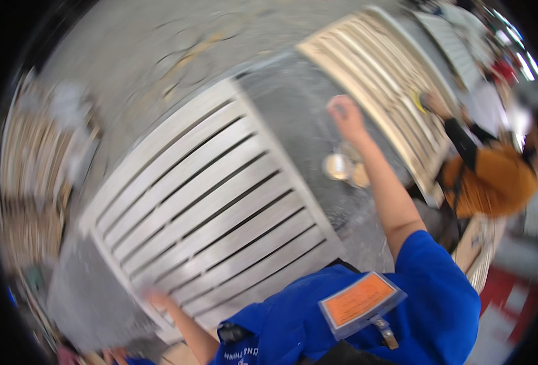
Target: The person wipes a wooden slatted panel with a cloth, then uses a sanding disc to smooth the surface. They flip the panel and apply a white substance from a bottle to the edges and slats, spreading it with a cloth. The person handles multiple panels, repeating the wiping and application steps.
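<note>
A pale whitish slatted wooden panel (205, 188) lies flat on the grey tabletop (290, 103) in front of me. My left hand (159, 299) is at the panel's near left edge frame; its fingers are smeared by motion, and I cannot tell whether they grip the edge. My right hand (347, 118) is out over the grey tabletop, to the right of the panel and apart from it. Its fingers are curled round something small and pale that I cannot make out. Below that hand, near my forearm, stand a round, light-topped container (337, 166) and another round one (359, 175).
Another slatted panel (378, 73), unpainted wood, lies at the right, where a person in an orange-brown top (491, 179) works with a yellow-edged thing (419, 101). Stacked wooden pieces (34, 164) stand at the far left. Hoses or cables (187, 58) lie on the floor beyond.
</note>
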Available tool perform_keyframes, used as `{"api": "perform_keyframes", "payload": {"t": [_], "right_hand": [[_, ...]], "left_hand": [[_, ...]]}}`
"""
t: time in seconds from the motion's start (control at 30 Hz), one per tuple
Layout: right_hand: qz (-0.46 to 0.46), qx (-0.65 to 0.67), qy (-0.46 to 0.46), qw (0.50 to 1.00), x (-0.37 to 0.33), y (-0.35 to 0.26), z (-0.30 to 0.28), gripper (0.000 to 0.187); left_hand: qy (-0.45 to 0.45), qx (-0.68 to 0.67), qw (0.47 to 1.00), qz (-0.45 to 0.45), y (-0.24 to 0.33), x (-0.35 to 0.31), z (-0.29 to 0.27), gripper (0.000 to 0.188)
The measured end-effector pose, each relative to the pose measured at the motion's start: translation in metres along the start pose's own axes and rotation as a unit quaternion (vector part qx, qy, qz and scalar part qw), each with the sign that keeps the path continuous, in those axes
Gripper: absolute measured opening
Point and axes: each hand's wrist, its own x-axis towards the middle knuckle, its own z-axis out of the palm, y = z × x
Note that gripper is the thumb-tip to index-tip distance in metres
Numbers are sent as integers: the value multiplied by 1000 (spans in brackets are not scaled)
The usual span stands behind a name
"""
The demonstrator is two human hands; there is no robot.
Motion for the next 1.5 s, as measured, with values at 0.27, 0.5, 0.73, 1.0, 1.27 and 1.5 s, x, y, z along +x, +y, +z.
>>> {"api": "perform_keyframes", "payload": {"t": [0.27, 0.5, 0.73, 1.0, 1.27, 1.5], "right_hand": [[-118, 93, -194, 969, 106, -127, 175, 13], [-187, -8, -286, 940, 148, -178, 302, 12], [-125, -28, -443, 887, 177, -181, 337, 22], [8, -128, -618, 775, 218, -184, 351, 49], [-15, -100, -613, 784, 211, -180, 343, 60], [-24, -140, -595, 791, 216, -178, 344, 74]], "left_hand": [[-262, 249, 902, 235, 121, -77, 120, 72], [-285, 279, 887, 231, 129, -75, 118, 81], [-279, 269, 893, 228, 125, -75, 118, 77], [-273, 261, 895, 235, 125, -75, 120, 76], [-275, 260, 895, 236, 126, -76, 120, 75], [-279, 274, 891, 232, 129, -76, 121, 79]]}}
